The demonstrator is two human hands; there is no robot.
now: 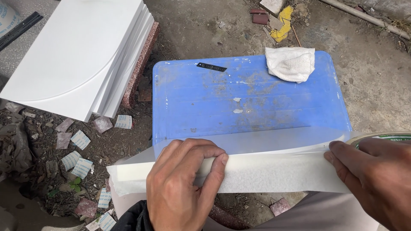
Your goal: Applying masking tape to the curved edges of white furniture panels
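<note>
Blue bin lid (205, 98) w/ white rag (291, 63), on littered, prob. outdoor dirt ground (376, 77).

Single head view, looking steeply down and forward from just above the hands, left hand (182, 184) and right hand (376, 179) large at the bottom edge. Close on the blue lid (248, 98) filling the middle. Farther off toward the top, white panels (72, 51) at upper left and rubble-strewn ground (368, 72) at upper right.
</note>
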